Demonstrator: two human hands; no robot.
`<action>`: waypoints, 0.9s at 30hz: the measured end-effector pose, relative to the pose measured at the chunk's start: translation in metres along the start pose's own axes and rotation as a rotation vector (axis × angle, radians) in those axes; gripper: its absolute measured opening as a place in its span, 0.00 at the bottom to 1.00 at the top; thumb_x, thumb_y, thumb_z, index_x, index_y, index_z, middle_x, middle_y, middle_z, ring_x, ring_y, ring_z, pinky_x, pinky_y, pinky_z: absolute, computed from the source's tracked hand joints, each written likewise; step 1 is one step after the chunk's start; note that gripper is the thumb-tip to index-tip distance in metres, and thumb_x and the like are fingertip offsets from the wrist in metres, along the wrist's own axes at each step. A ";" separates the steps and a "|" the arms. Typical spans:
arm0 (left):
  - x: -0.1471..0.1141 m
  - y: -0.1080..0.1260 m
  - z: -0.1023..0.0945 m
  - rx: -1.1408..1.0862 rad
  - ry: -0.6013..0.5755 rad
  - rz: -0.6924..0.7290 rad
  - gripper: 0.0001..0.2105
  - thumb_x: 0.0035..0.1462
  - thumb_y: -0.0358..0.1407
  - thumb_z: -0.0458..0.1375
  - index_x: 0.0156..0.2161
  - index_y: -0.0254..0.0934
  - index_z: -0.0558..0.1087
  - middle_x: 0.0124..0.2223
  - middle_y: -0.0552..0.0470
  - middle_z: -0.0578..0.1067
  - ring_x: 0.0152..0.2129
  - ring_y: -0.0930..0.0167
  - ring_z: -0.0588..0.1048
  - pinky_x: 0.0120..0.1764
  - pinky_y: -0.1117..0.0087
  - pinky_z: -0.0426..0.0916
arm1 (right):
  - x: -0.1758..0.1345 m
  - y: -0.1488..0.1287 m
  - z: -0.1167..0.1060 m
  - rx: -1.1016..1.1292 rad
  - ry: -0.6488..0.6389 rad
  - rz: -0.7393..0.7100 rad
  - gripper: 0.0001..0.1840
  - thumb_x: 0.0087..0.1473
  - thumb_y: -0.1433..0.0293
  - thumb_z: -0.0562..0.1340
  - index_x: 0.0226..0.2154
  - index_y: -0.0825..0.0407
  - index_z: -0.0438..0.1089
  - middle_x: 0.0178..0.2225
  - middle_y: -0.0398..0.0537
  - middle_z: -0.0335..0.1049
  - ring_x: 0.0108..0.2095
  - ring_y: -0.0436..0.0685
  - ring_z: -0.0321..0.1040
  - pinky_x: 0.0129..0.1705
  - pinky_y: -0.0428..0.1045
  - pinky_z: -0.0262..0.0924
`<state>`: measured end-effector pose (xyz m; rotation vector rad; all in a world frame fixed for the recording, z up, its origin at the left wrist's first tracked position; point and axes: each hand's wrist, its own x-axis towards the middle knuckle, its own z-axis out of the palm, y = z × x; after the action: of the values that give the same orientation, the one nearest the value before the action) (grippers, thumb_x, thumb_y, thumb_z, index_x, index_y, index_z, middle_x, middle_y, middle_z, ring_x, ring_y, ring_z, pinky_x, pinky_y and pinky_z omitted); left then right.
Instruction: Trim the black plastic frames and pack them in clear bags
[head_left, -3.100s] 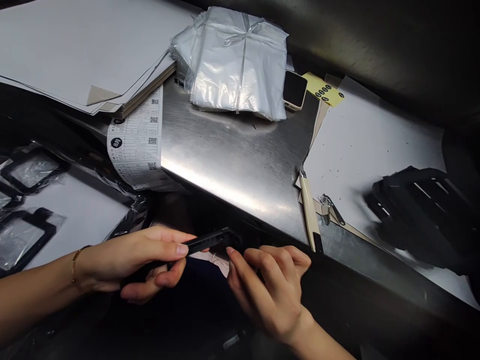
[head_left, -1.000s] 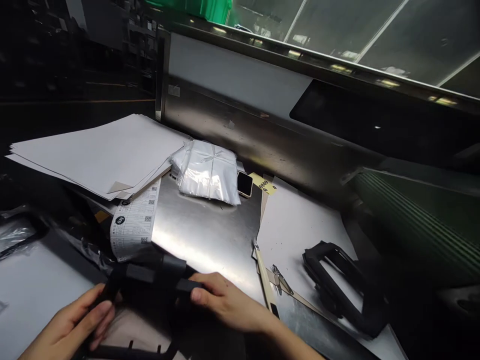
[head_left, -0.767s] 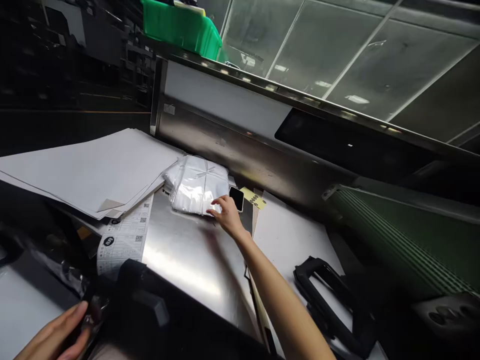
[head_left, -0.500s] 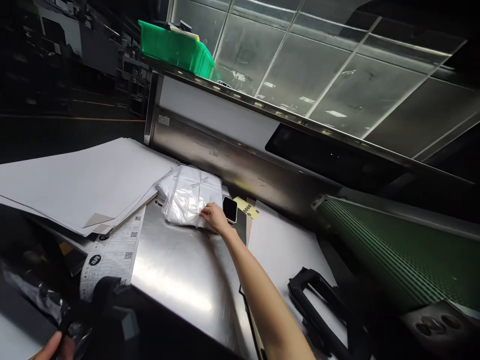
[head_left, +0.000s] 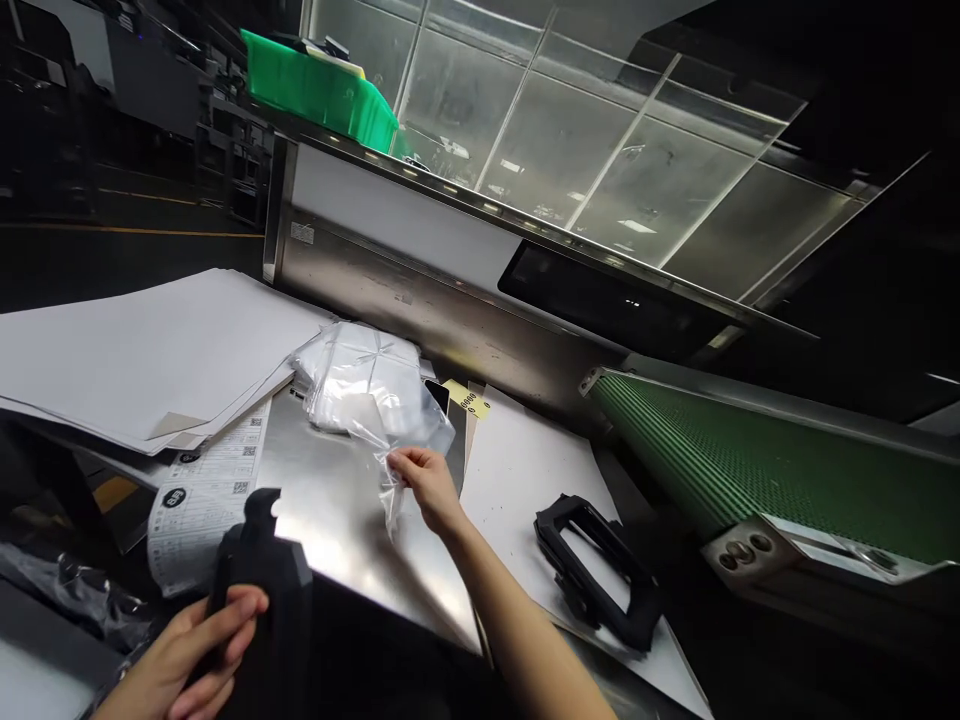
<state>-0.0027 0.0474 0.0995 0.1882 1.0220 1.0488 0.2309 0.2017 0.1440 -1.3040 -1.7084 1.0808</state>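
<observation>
Nearest the camera, the left hand (head_left: 196,655) is wrapped around a black plastic frame part (head_left: 262,580), matte and dark, standing roughly upright at the front edge of the steel counter (head_left: 337,520); its long axis runs bottom to top, with a small notched tip at the upper end. Its lower part is lost in shadow. Further in, the right hand (head_left: 426,482) pinches a clear plastic bag (head_left: 401,440) between thumb and fingers and holds it above the counter. The bag is thin, crinkled and see-through, and hangs loosely, stretching from the pinch up and back toward the stack of folded bags (head_left: 352,385) lying behind it. To the left of the stack lie large white sheets (head_left: 142,350) and a printed label strip (head_left: 202,490). To the right, on a white board (head_left: 517,480), rests a second black frame (head_left: 596,570), lying flat with its long axis running away to the left. Beyond it runs a green conveyor belt (head_left: 750,470)
</observation>
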 end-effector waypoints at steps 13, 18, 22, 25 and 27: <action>0.056 0.048 0.107 0.091 -0.202 0.100 0.05 0.58 0.31 0.54 0.38 0.31 0.68 0.26 0.59 0.68 0.10 0.86 0.54 0.10 0.84 0.51 | -0.003 0.006 0.003 -0.009 0.023 0.023 0.13 0.57 0.63 0.58 0.40 0.56 0.66 0.37 0.46 0.67 0.33 0.51 0.67 0.34 0.50 0.65; 0.067 0.045 0.120 0.111 -0.255 0.078 0.06 0.59 0.33 0.53 0.37 0.31 0.68 0.28 0.57 0.69 0.11 0.85 0.57 0.11 0.84 0.52 | -0.013 -0.007 -0.009 0.025 0.072 -0.007 0.13 0.57 0.63 0.58 0.39 0.56 0.66 0.37 0.46 0.67 0.33 0.51 0.67 0.35 0.51 0.65; 0.059 0.038 0.124 0.141 -0.325 0.070 0.07 0.59 0.34 0.53 0.34 0.30 0.68 0.23 0.61 0.65 0.09 0.86 0.53 0.10 0.84 0.49 | -0.037 -0.020 0.001 0.061 0.060 0.000 0.11 0.57 0.64 0.58 0.36 0.56 0.67 0.35 0.45 0.68 0.32 0.50 0.66 0.34 0.50 0.65; 0.051 0.035 0.128 0.186 -0.340 0.072 0.05 0.58 0.31 0.54 0.32 0.30 0.68 0.21 0.63 0.63 0.09 0.86 0.52 0.10 0.84 0.49 | -0.053 -0.026 0.013 0.144 0.090 0.020 0.10 0.56 0.64 0.59 0.35 0.56 0.67 0.34 0.45 0.68 0.33 0.51 0.67 0.36 0.51 0.65; 0.049 0.034 0.129 0.207 -0.349 0.069 0.05 0.58 0.30 0.54 0.31 0.30 0.67 0.21 0.63 0.63 0.09 0.86 0.53 0.10 0.84 0.50 | -0.059 -0.026 0.015 0.238 0.128 0.049 0.11 0.57 0.64 0.58 0.37 0.56 0.67 0.35 0.45 0.68 0.34 0.51 0.67 0.36 0.51 0.65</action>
<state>0.0805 0.1449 0.1604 0.5592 0.8079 0.9306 0.2217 0.1381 0.1593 -1.2398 -1.4138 1.1641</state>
